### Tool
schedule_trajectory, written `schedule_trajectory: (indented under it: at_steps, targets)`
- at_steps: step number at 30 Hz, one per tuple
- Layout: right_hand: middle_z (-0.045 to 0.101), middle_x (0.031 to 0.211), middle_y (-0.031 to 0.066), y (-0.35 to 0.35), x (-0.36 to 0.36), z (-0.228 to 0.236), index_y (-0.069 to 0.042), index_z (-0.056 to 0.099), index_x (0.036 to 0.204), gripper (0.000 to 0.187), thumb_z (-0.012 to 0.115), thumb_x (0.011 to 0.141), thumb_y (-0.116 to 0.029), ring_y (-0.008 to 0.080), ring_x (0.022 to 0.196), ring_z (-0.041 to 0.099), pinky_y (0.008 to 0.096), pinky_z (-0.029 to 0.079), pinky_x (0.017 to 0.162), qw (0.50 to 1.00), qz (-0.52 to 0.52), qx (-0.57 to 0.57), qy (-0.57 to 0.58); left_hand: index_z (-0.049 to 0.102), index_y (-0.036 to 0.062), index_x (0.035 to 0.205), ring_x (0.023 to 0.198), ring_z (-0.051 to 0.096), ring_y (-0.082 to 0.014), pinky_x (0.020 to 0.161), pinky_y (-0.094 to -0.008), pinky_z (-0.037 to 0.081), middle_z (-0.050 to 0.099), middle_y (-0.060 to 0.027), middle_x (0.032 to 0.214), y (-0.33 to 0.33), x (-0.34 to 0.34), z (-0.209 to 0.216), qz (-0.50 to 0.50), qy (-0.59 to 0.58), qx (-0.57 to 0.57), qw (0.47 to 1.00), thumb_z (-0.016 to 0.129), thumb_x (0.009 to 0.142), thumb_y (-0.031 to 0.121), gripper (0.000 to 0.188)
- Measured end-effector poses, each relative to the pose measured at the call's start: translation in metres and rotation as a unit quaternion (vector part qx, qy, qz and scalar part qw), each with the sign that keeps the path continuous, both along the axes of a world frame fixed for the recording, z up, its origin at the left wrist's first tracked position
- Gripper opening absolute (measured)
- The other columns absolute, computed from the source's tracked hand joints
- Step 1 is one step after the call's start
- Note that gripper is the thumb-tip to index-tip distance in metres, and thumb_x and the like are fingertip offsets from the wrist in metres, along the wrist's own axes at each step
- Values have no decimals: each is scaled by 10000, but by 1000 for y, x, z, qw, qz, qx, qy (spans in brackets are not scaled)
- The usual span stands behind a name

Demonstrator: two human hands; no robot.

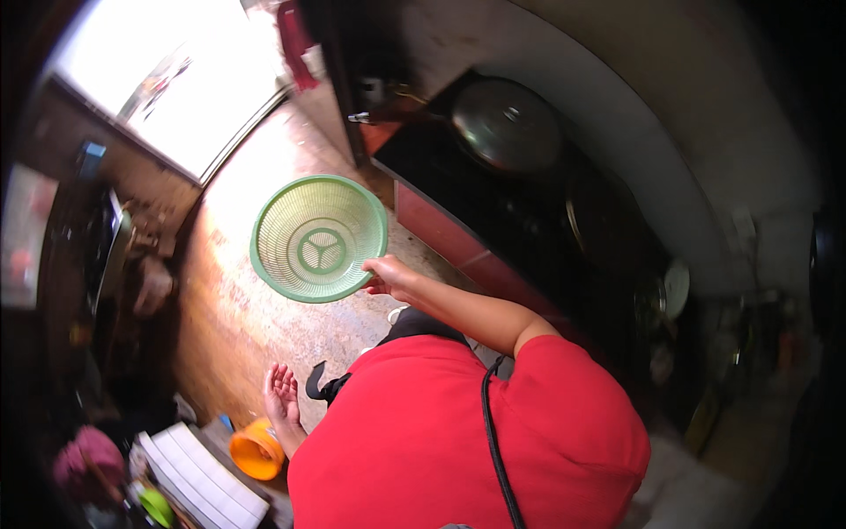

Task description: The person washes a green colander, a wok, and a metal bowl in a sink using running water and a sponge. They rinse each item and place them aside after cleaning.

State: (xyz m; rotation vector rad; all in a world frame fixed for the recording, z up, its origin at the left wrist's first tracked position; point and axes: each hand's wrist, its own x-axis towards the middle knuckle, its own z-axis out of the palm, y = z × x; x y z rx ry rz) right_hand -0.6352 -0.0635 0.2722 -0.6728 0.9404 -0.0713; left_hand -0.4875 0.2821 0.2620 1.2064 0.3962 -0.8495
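Observation:
A round green plastic colander (322, 251) with slotted sides hangs over the floor in front of me, its open top facing up. My right hand (385, 275) grips its rim at the near right edge. The colander has nothing in it. Lower down on the left, my left hand (282, 394) is held beside my body with its fingers apart and nothing in it. Close to that hand lies an orange plastic container (256, 450), its mouth turned toward me.
On the right runs a dark counter (423, 163) bearing a large lidded metal pot (507, 125). A bright doorway (176, 79) opens at the far left. A white slatted surface (201, 476) and a light green bowl (157, 507) are at lower left. The worn floor (229, 309) stretches between.

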Motion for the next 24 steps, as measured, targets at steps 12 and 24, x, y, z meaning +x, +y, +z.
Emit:
schedule_trajectory:
  at_steps: [12,24]
  targets:
    - [623,709,80,62,-28,14,3,589,857,177,559,802,-162,161,554,606,280,519,471,977,-134,-168,16,545,30,1174,896,605,-184,760,-268,499,621,-111,1058,-16,64,-2,-194,-12,-1,981,512,910,245,342]
    - [610,761,44,13,-144,67,-76,577,933,204,603,787,-216,171,591,588,297,504,461,847,-506,-156,-51,571,48,1038,764,629,-194,632,-275,524,642,-87,921,41,53,-100,-189,90,111,972,602,843,224,264]
